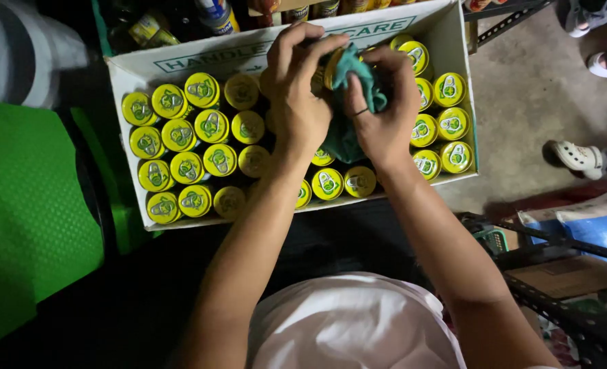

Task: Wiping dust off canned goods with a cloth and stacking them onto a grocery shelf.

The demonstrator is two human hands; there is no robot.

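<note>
- The left hand (pixel 296 89) grasps one yellow-lidded can (pixel 327 68), lifted above the open cardboard box (pixel 180 61).
- The right hand (pixel 383 109) is clenched on a teal cloth (pixel 348 102) and presses it against that can.
- Judgement: wiping of this can is in progress.
- The remaining cans (pixel 187 147) stand upright in rows inside the box; a gap shows under the hands.
- Which cans are already wiped cannot be told, so progress across the box is unclear.

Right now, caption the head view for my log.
Left hand holds a yellow-topped can as right hand rubs it with a teal cloth.
</note>
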